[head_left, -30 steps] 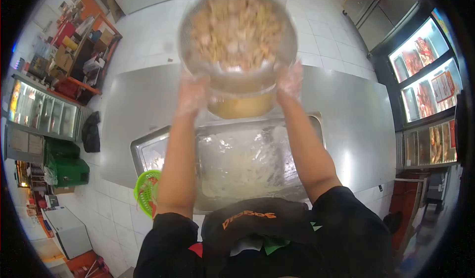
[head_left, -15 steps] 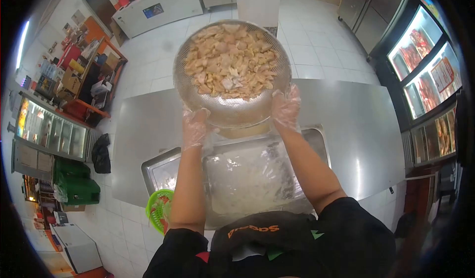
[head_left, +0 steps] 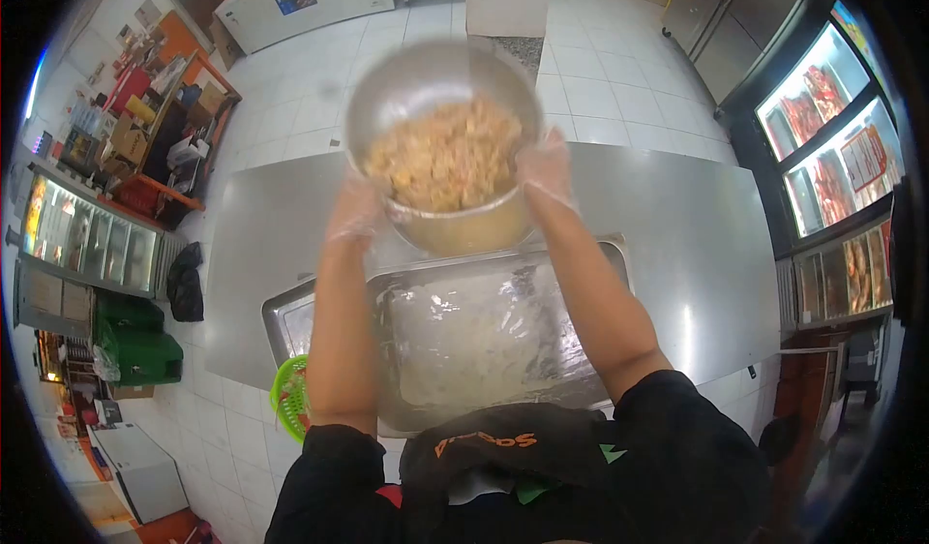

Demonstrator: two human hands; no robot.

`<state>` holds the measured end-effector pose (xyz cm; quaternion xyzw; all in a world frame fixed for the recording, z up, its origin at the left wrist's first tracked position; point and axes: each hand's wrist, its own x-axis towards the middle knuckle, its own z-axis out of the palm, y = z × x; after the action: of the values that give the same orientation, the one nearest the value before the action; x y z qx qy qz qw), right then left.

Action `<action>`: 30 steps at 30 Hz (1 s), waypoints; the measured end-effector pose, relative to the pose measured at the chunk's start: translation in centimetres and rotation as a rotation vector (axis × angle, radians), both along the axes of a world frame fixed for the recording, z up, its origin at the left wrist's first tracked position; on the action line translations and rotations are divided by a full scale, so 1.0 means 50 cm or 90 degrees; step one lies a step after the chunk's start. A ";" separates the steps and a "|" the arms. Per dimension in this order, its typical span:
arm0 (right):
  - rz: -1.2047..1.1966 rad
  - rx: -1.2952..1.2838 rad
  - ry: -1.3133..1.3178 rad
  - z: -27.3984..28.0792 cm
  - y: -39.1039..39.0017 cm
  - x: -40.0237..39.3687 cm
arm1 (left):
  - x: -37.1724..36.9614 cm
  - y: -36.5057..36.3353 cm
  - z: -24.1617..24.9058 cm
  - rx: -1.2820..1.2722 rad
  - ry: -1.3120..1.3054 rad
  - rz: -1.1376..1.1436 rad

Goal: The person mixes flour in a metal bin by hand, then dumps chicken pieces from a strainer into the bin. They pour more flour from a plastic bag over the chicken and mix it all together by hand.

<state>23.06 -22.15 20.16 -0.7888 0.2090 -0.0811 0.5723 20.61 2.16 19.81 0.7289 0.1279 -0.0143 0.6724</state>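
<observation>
Upper centre of the frame: we are gripping a metal colander [head_left: 435, 89] by its rim, both hands gloved in clear plastic. Our left hand [head_left: 354, 213] is clenching the left edge, fingers wrapped round the rim; our right hand [head_left: 545, 170] is grasping the right edge likewise. The colander is tilting toward us and blurring, its battered pieces [head_left: 447, 154] heaping at the near side. It is sitting over a bowl [head_left: 464, 226] just beneath. Below that, a floured tray [head_left: 484, 326] is lying sunk in the steel counter [head_left: 697, 244]. A green basket [head_left: 290, 394] is showing at lower left.
</observation>
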 end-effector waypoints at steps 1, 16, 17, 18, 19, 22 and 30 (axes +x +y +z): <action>-0.008 0.005 -0.005 0.053 0.006 -0.003 | -0.011 -0.008 0.070 0.013 -0.058 0.001; -0.052 -0.066 0.160 -0.111 0.013 -0.028 | -0.002 -0.021 -0.105 0.014 0.200 0.004; -0.060 -0.067 0.104 -0.094 0.012 -0.024 | 0.011 -0.011 -0.099 -0.019 0.092 0.007; -0.068 -0.067 0.050 -0.076 0.006 -0.006 | 0.024 0.000 -0.094 -0.051 -0.014 0.009; -0.077 -0.066 -0.010 -0.050 -0.002 0.009 | 0.020 -0.005 -0.044 -0.038 -0.069 0.009; -0.009 0.021 -0.132 0.111 -0.018 -0.003 | -0.006 -0.036 0.131 0.008 -0.162 0.063; -0.034 -0.026 -0.030 -0.078 -0.028 -0.031 | -0.005 -0.051 -0.135 0.011 -0.154 0.051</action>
<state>21.50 -23.57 16.26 -0.7922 0.2148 -0.1188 0.5587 20.36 -0.39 13.07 0.7252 0.0750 0.1021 0.6768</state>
